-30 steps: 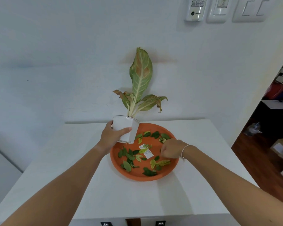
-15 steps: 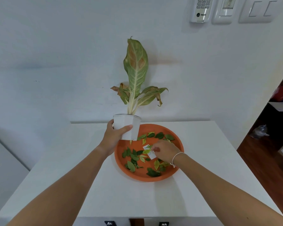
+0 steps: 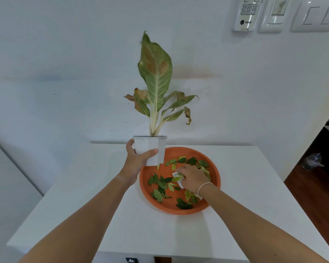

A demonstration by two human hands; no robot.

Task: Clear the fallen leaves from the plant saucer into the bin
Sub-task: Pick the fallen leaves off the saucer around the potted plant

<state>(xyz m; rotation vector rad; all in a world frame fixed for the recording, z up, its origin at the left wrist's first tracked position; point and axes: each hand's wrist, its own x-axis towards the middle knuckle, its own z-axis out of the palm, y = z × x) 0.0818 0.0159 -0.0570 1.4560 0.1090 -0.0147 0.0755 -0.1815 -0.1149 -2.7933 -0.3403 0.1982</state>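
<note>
— Hands first, from the left: what is each one doing?

— Left hand (image 3: 136, 164) is wrapped round the white pot (image 3: 150, 149), thumb across the front, fingers behind, holding it upright at the far left edge of the saucer. I cannot tell whether the pot's base is touching the rim or held just above it.

— And what grows in the pot?

— A plant (image 3: 156, 86) with one tall leaf, browned in patches, and a few drooping leaves with dried tips.

— Next along?

— Orange saucer (image 3: 216, 185), round and shallow, sitting on the white table (image 3: 95, 205). Small fallen leaves (image 3: 160, 186) lie scattered over its floor, green and yellowish, most of them in the left half and along the far side. A small white paper tag (image 3: 177, 176) lies among them near the middle.

— The right hand?

— Right hand (image 3: 193, 180) is down inside the saucer, knuckles up, fingers curled over the tag and the leaves beside it. A thin white bracelet (image 3: 201, 189) is on that wrist. Whether the fingers actually pinch anything is hidden beneath the hand.
</note>
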